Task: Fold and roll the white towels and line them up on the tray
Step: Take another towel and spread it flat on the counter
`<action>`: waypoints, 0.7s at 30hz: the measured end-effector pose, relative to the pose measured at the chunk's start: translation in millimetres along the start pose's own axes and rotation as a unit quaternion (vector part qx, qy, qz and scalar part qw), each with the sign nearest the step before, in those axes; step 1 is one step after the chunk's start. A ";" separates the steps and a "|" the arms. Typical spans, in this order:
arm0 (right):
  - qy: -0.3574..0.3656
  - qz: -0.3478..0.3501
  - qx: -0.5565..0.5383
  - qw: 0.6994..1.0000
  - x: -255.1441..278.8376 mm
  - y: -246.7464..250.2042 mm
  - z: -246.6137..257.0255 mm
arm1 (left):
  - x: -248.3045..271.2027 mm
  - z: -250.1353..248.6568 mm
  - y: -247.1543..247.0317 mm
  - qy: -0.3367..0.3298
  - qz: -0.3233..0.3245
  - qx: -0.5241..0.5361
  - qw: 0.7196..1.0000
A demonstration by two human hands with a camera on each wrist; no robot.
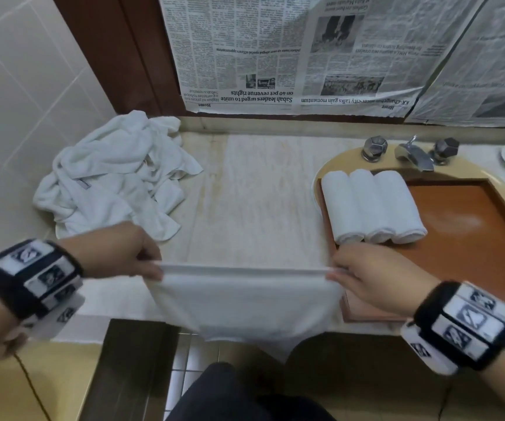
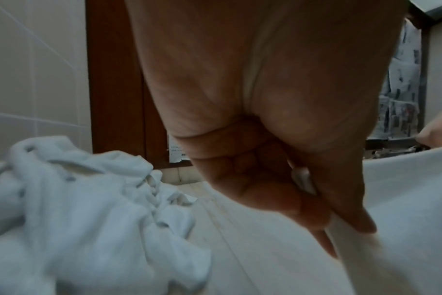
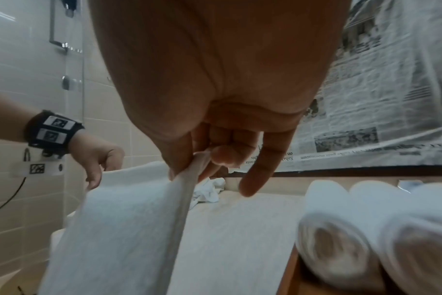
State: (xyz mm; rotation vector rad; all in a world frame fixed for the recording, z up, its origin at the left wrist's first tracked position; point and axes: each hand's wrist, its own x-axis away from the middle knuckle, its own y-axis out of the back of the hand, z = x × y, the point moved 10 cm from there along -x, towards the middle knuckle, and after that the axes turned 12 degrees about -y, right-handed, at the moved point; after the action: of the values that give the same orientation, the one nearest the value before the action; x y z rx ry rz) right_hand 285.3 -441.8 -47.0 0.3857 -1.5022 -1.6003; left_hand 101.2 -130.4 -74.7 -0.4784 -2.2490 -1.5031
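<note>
White terry towel [image 1: 245, 296] is held stretched btwn both hands at the counter's [image 1: 245, 192] front edge, top hem taut and level, rest hanging down past the edge. Left hand [image 1: 117, 250] pinches the left top corner, thumb against fingers; the left wrist view shows the hem caught in that pinch. Right hand [image 1: 375, 278] pinches the right top corner w/ thumb and forefinger; in the right wrist view one finger sticks out straight, off the cloth.

Tray [image 1: 463, 238], orange-brown wood, sits to the right over the basin [image 1: 330, 165]. Three rolled towels [image 1: 369, 205] lie side by side at its left end, touching each other, long axes running front to back. Rest of the tray bare.

Pile of unfolded towels [image 1: 114, 174] is heaped at back left of the counter, against the tiled wall. Another white cloth [image 1: 260, 183] lies flat on the counter mid-way, under the work area. Tap [image 1: 412, 153] w/ two knobs behind the tray. Newspaper [image 1: 290, 50] covers the wall above.
</note>
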 end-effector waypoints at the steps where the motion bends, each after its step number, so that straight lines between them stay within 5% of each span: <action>1: -0.007 -0.012 0.003 1.000 -18.1 13.2 -1.4 | -11.7 7.4 17.8 0.008 -0.002 -0.021 1.000; 6: -0.113 -0.116 -0.031 0.986 -134.8 100.6 -32.3 | -72.3 45.8 148.1 0.051 -0.174 -0.109 0.978; 10: -0.217 -0.167 -0.152 0.950 -227.9 144.6 -70.4 | -119.1 84.5 214.6 0.091 -0.321 -0.054 0.941; 15: -0.316 -0.184 -0.284 0.886 -304.3 132.8 -105.0 | -177.2 134.0 214.2 0.174 -0.442 0.076 0.877; 21: -0.379 -0.085 -0.274 0.880 -366.3 70.4 -125.3 | -224.4 143.3 163.2 0.253 -0.476 0.220 0.813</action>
State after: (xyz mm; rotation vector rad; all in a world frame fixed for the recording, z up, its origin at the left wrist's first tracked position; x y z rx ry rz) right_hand 610.3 -236.8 -132.0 -0.5099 -1.4688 -2.3871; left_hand 355.5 48.0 -106.6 1.2176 -2.3118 -1.1401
